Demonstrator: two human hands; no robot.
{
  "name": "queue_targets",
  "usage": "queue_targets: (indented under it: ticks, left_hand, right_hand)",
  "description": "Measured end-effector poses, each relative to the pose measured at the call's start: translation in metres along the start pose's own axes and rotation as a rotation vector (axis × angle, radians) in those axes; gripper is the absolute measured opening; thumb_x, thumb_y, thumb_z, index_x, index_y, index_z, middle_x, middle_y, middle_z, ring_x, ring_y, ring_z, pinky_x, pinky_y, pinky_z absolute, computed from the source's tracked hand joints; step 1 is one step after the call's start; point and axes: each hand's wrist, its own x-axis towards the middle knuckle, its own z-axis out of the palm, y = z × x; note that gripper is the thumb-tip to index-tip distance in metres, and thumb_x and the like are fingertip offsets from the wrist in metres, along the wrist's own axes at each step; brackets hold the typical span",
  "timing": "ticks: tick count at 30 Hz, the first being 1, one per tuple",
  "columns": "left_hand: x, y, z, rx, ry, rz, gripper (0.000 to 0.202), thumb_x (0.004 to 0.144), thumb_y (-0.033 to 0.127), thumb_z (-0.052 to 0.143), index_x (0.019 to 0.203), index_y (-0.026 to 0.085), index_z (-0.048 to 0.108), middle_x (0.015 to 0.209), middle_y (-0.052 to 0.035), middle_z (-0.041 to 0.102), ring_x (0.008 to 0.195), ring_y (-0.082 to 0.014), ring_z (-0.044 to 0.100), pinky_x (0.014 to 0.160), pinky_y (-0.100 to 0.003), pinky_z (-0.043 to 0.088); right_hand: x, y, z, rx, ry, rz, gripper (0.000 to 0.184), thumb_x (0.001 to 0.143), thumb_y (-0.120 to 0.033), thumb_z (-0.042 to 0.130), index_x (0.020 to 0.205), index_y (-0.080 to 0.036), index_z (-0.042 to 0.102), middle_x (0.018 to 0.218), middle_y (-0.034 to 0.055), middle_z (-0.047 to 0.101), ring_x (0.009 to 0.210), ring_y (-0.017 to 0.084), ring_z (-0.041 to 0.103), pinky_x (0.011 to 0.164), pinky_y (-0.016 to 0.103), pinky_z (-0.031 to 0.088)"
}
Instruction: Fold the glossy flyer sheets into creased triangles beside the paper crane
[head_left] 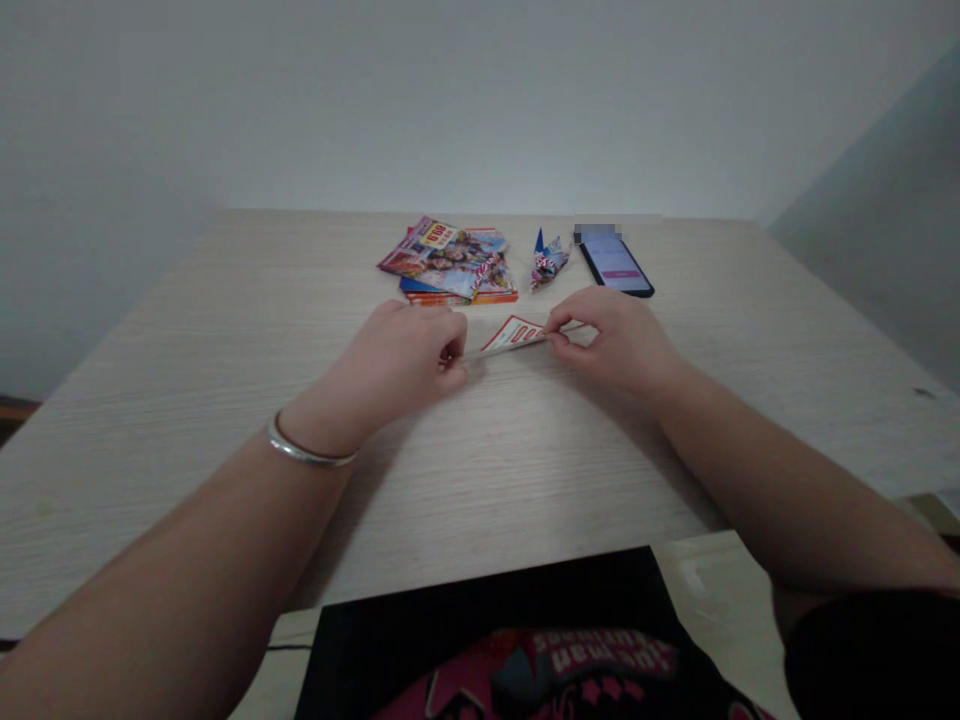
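Observation:
A folded strip of printed paper [514, 334], white with red marks, lies low over the pale wooden table [225, 330] between my two hands. My left hand [401, 362] is curled into a pinch on the strip's left end; a silver bangle sits on that wrist. My right hand [611, 338] pinches the strip's right end with thumb and forefinger. Both hands rest on or just above the tabletop.
Behind the hands lies a stack of colourful printed sheets [450, 262], a small folded paper figure [547, 264] and a black phone [615, 265] with its screen lit. A plain wall stands behind the table. My dark printed shirt fills the bottom edge.

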Motion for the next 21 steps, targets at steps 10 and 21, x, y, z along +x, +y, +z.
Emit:
queue_targets:
  ticks: [10, 21]
  left_hand:
    - [-0.005, -0.017, 0.004, -0.007, -0.086, -0.069, 0.008, 0.078, 0.022, 0.059, 0.071, 0.024, 0.062, 0.068, -0.0006, 0.07, 0.058, -0.0186, 0.059, 0.059, -0.031, 0.033]
    - [-0.003, -0.015, 0.021, -0.059, -0.003, -0.083, 0.041, 0.101, 0.037, 0.045, 0.114, 0.016, 0.078, 0.114, -0.0137, 0.077, 0.108, -0.0285, 0.071, 0.093, -0.039, 0.053]
  right_hand:
    - [-0.002, 0.028, -0.004, 0.081, -0.045, 0.088, 0.014, 0.083, -0.022, 0.065, 0.088, -0.022, 0.077, 0.092, 0.0052, 0.081, 0.087, 0.023, 0.073, 0.079, 0.036, 0.054]
    - [0.003, 0.037, 0.007, 0.202, -0.279, -0.147, 0.012, 0.088, -0.028, 0.068, 0.091, -0.023, 0.079, 0.119, 0.0078, 0.08, 0.111, 0.024, 0.073, 0.103, 0.044, 0.053]
